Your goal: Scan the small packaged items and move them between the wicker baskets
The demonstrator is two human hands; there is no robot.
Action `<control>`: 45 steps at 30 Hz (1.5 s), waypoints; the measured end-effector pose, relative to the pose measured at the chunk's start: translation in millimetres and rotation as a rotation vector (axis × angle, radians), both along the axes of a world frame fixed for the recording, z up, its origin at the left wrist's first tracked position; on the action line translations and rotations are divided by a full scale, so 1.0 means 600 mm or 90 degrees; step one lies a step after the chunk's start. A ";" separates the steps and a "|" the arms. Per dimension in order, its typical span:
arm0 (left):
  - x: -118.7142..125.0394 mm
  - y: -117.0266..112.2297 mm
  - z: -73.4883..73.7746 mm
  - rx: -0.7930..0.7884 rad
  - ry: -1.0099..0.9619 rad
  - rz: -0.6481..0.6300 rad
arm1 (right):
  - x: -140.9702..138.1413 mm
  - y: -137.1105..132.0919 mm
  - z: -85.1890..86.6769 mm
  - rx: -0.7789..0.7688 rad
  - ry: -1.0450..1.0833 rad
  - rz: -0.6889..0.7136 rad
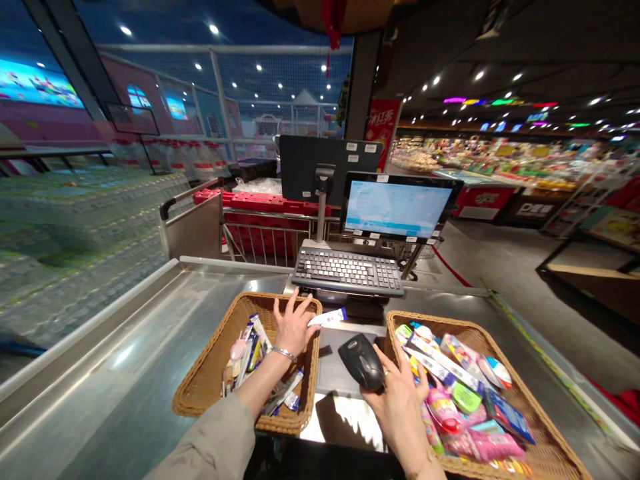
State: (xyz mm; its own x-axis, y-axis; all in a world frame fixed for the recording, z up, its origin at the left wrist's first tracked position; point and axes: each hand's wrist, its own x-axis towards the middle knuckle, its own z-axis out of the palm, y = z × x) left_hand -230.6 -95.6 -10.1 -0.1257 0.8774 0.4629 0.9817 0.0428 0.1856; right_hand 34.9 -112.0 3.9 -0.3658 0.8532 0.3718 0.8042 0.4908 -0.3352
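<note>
My left hand (294, 325) is over the right part of the left wicker basket (200, 387). Its thumb pinches a slim white packet with blue ends (328, 317) that sticks out to the right, while the other fingers are spread. A black barcode scanner (361, 362) is in my right hand (397, 403), its head tilted toward the packet. Several slim packets and sticks (255, 347) lie in the left basket. Beside my right hand, the right wicker basket (543, 427) holds colourful toys and packages, among them a pink one (493, 444).
Behind the baskets are a black keyboard (350, 269), a lit screen (395, 207) and a dark monitor back (310, 167). A metal counter (145, 333) with raised edges surrounds them. Beyond stands a metal trolley (195, 220) with red crates; stacked bottle packs (90, 227) are at left.
</note>
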 end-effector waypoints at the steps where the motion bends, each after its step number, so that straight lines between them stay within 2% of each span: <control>1: 0.001 0.001 0.000 0.000 -0.002 0.000 | 0.001 0.000 0.000 0.000 0.000 -0.001; 10: 0.008 0.005 0.010 0.004 -0.006 0.001 | 0.007 -0.007 0.003 -0.008 -0.015 0.005; 18: 0.007 0.005 0.004 0.056 0.003 -0.005 | 0.012 -0.004 -0.015 0.020 -0.002 0.018; 26: 0.000 0.006 -0.002 0.082 0.013 -0.005 | 0.013 -0.007 -0.011 0.047 0.004 0.009; 45: -0.011 0.011 0.008 0.087 0.009 0.003 | 0.005 -0.005 0.011 -0.045 0.005 0.022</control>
State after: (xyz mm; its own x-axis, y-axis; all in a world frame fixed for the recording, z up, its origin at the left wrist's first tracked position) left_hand -237.0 -88.8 -5.3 -0.1223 0.8056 0.5797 0.9842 0.0231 0.1756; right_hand 38.2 -114.7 10.6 -0.3931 0.8640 0.3146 0.7838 0.4938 -0.3766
